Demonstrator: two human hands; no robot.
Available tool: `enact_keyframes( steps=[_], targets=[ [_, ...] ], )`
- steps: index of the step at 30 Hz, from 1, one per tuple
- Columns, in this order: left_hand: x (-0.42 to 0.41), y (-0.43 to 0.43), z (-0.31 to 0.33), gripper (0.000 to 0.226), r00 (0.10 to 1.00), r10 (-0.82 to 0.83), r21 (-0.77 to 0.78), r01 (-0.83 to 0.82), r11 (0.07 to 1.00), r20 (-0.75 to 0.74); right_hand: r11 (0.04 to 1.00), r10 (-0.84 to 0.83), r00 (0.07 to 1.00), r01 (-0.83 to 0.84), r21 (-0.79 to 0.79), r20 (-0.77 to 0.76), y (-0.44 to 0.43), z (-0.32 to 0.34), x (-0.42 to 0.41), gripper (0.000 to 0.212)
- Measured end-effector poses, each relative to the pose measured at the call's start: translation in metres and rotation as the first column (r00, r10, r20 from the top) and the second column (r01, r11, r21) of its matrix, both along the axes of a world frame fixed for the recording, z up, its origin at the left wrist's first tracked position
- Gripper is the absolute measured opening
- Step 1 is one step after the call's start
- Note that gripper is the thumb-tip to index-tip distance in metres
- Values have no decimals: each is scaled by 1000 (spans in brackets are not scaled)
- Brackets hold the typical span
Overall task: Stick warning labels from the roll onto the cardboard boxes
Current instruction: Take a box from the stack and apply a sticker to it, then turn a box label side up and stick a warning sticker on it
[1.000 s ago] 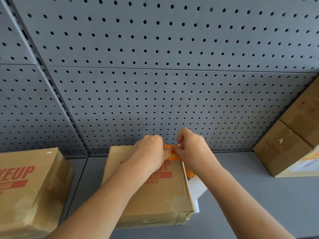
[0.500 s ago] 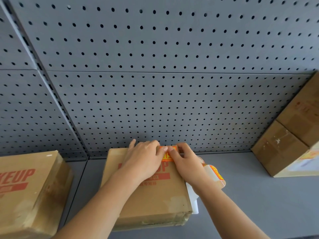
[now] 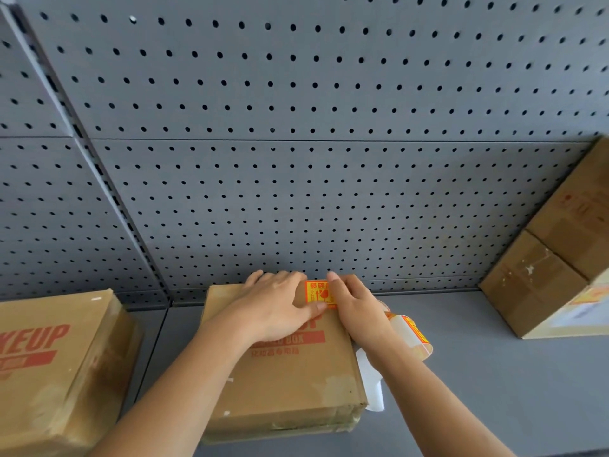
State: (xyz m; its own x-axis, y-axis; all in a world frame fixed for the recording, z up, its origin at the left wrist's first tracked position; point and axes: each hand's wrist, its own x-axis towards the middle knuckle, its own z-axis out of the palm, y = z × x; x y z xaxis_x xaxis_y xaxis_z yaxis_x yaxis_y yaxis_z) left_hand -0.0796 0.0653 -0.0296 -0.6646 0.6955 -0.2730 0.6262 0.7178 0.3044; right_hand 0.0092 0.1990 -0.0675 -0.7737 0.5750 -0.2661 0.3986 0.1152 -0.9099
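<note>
An orange and yellow warning label [image 3: 316, 291] lies flat on the far right part of the top of the middle cardboard box [image 3: 290, 384]. My left hand [image 3: 273, 305] rests flat on the box, its thumb touching the label's lower edge. The straight fingers of my right hand [image 3: 356, 305] press the label's right edge. The label roll [image 3: 410, 334] sits by my right wrist, seemingly around it. A white backing strip [image 3: 370, 380] hangs down from it beside the box.
A second box with red print [image 3: 49, 367] stands at the left on the grey shelf [image 3: 478, 374]. Two stacked boxes [image 3: 534, 285] sit tilted at the right. A grey pegboard wall [image 3: 296, 159] rises right behind the shelf.
A second ago both hands pinched the label above the box. It now lies stuck on the box top, and both hands have flattened onto it, uncovering more of the label.
</note>
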Motion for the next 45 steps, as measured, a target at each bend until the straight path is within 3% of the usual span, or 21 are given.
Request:
enact_keyframes(
  steps=[5, 11, 18, 21, 24, 27, 30, 32, 36, 39, 41, 43, 45],
  targets=[
    [1, -1, 5, 54, 999, 11, 8, -11, 1000, 48, 1000, 15, 1000, -15, 6, -7, 1, -2, -1, 31],
    [-1, -2, 5, 46, 996, 32, 32, -35, 999, 88, 1000, -1, 1000, 0, 20, 26, 2, 4, -2, 43],
    [0, 0, 9, 46, 997, 26, 7, -26, 1000, 76, 999, 45, 998, -45, 10, 44, 1, 3, -1, 32],
    [-4, -2, 6, 45, 992, 48, 45, -54, 998, 118, 998, 21, 998, -25, 64, 58, 4, 9, 5, 38],
    [-3, -9, 7, 45, 985, 88, 120, -106, 987, 152, 979, 14, 999, -5, 205, -43, 13, 14, 19, 21],
    [1, -24, 14, 51, 988, 143, 215, -151, 965, 51, 951, -46, 987, 90, 295, -154, 22, 27, 46, 18],
    [4, -55, 15, 57, 978, 206, 335, -191, 923, -12, 965, -123, 974, 161, 206, -188, 22, 30, 78, 13],
    [8, -82, 10, 61, 963, 269, 338, -254, 906, 3, 988, -76, 988, 93, 125, -132, 13, 19, 94, 14],
    [24, -128, -5, 79, 896, 406, 358, -444, 821, 180, 998, 10, 997, -15, -59, -80, -11, -4, 106, 20],
    [32, -145, -12, 93, 732, 460, 351, -659, 665, 503, 970, 76, 997, -75, -231, -6, -21, -7, 104, 35],
    [36, -147, -16, 97, 617, 462, 265, -738, 620, 638, 961, 118, 993, -110, -252, 16, -24, -5, 101, 50],
    [41, -146, -19, 87, 548, 446, 211, -766, 607, 708, 950, 153, 988, -151, -273, -13, -27, -4, 97, 52],
    [47, -143, -22, 47, 577, 404, 236, -736, 635, 710, 943, 193, 980, -198, -267, -46, -32, 2, 93, 30]
  ],
)
